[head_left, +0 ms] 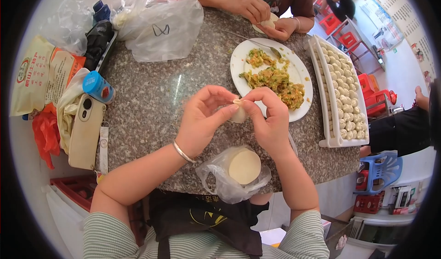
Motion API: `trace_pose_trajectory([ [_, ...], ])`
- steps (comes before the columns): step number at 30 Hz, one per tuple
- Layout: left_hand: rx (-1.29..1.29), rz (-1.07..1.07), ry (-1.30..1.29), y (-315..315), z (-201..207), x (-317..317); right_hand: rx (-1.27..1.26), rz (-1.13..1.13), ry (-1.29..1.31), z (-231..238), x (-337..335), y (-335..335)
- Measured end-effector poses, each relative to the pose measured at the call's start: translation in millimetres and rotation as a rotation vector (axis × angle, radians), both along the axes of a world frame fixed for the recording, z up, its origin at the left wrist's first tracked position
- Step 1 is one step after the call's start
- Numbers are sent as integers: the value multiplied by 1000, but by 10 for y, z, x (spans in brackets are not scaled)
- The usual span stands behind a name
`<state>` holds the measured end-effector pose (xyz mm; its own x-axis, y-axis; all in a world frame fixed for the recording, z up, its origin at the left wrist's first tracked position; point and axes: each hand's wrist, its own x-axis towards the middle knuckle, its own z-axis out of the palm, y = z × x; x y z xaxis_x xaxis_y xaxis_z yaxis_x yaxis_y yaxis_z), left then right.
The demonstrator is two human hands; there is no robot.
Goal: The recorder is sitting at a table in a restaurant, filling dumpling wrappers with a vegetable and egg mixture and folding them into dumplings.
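Note:
Over the middle of the table a small pale dumpling (239, 115) hangs between my hands. My left hand (205, 114) pinches its top edge between thumb and fingertips, and my right hand (268, 116) pinches the same edge from the other side. Below them, at the near table edge, a stack of round dumpling wrappers (245, 166) sits in a clear plastic bag (216, 169). Just beyond my right hand lies a white oval plate (239, 61) with chopped orange and green filling (275, 82) and a metal spoon (275, 52).
On the right stands a white tray (331, 142) full of rows of dumplings (344, 93). Across the table a co-worker's hands (268, 20) hold another wrapper. A plastic bag (161, 25), blue-lidded jar (98, 87) and phone (86, 130) are on the left. The speckled stone tabletop (147, 112) lies between.

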<state>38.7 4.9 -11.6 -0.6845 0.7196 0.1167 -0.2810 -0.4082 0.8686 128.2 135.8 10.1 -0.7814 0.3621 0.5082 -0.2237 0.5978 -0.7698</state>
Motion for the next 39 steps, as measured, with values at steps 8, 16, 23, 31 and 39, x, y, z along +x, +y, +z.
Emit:
trace_pose_trajectory([
  [8,-46,-241,-306,-61,-20,-84,-140,36,-89,23,-31,-40],
  [16,-37,-71,-68,11,58,-107,10,11,-49,50,-97,-15],
  [23,-38,-166,73,-77,21,-3,54,-40,-94,15,44,-37],
  [31,-11,-503,-458,-107,-6,-102,-326,44,-87,8,74,147],
  [39,30,-498,-457,-30,90,-284,-312,83,-63,36,-55,281],
])
